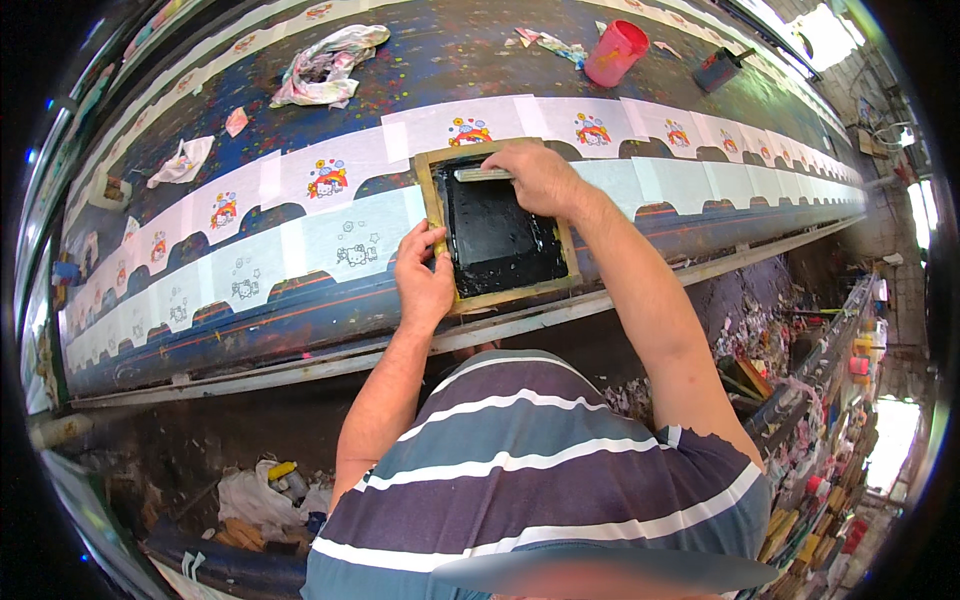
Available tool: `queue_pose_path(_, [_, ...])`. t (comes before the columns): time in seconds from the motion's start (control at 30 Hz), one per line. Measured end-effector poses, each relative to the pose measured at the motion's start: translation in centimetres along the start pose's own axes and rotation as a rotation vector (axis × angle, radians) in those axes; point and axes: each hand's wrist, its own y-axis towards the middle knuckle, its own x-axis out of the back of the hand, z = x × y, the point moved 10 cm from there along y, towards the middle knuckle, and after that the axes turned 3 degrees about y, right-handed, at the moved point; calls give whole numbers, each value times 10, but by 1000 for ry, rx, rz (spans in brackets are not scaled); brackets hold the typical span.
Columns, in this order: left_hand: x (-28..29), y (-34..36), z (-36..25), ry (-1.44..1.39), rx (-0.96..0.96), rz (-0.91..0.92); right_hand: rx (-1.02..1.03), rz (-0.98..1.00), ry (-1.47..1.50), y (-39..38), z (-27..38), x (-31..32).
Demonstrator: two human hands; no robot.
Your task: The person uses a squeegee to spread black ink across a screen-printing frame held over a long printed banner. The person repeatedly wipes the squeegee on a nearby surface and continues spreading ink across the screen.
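Note:
A screen printing frame (516, 297) with a wooden rim lies on the near row of white fabric pieces, black ink spread over its mesh. My left hand (424, 275) grips the frame's left side, thumb and fingers at the rim. My right hand (540, 180) is closed on a squeegee (478, 175) with a pale, flat edge, held at the far end of the mesh. Left of the frame, fabric pieces (357, 250) bear black outline prints of cartoon figures. Those to the right of it look plain white. What lies under the frame is hidden.
Beyond, a row of fabric pieces carries coloured rainbow prints (326, 178). On the long stained table stand a red bucket (616, 54) and a dark container (720, 70). A crumpled, stained cloth (330, 66) lies far left. A pale rail (330, 356) edges the table's near side.

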Motion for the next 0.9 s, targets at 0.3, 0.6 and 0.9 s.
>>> queue_pose_path(0.3, [-3, -5, 9, -146, -13, -94, 94, -52, -31, -109, 85, -20])
queue_pose_path(0.6, [-5, -12, -10, 136, -107, -109, 34, -100, 86, -152, 101, -17])
queue_pose_path(0.9, [-41, -26, -56, 65, -231, -188, 11, -383, 278, -209, 52, 28])
